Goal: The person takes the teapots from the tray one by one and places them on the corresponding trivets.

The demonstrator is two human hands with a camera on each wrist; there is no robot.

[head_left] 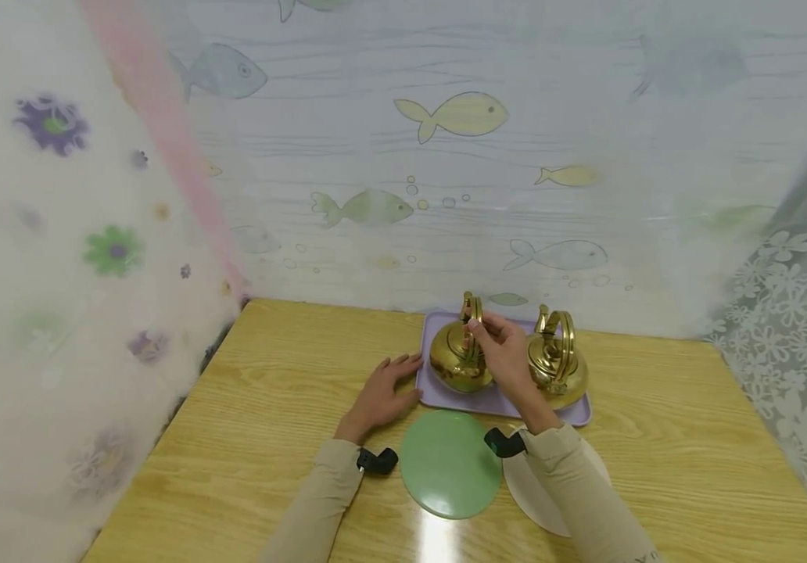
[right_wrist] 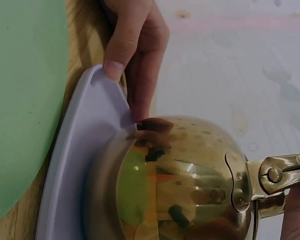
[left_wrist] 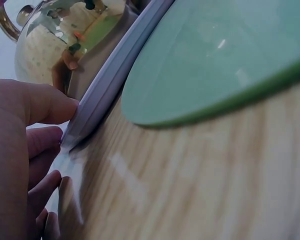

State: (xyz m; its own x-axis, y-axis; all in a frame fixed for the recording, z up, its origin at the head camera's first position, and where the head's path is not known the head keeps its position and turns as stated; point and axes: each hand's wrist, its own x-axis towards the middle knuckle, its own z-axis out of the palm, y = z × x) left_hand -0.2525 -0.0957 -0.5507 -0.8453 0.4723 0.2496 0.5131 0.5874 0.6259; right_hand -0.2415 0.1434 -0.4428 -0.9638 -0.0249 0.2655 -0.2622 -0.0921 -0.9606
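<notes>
Two shiny gold kettles stand side by side on a lilac tray [head_left: 477, 403]. My right hand [head_left: 507, 360] grips the raised handle [right_wrist: 290, 167] of the left kettle [head_left: 454, 367]. The right kettle [head_left: 575, 383] is partly covered by that hand and wrist. At the tray's left end lies my left hand [head_left: 384, 395], fingers stretched out. Its thumb [right_wrist: 121, 57] touches the tray's corner, and the other fingers lie along the tray's outer side. The left kettle's body rests over the tray floor.
A round green plate or mat [head_left: 451, 465] lies on the wooden table [head_left: 249, 438] in front of the tray. Beside it a pale round one [head_left: 540, 496] sits partly under my right forearm. Behind the table hangs a fish-patterned curtain [head_left: 347, 156].
</notes>
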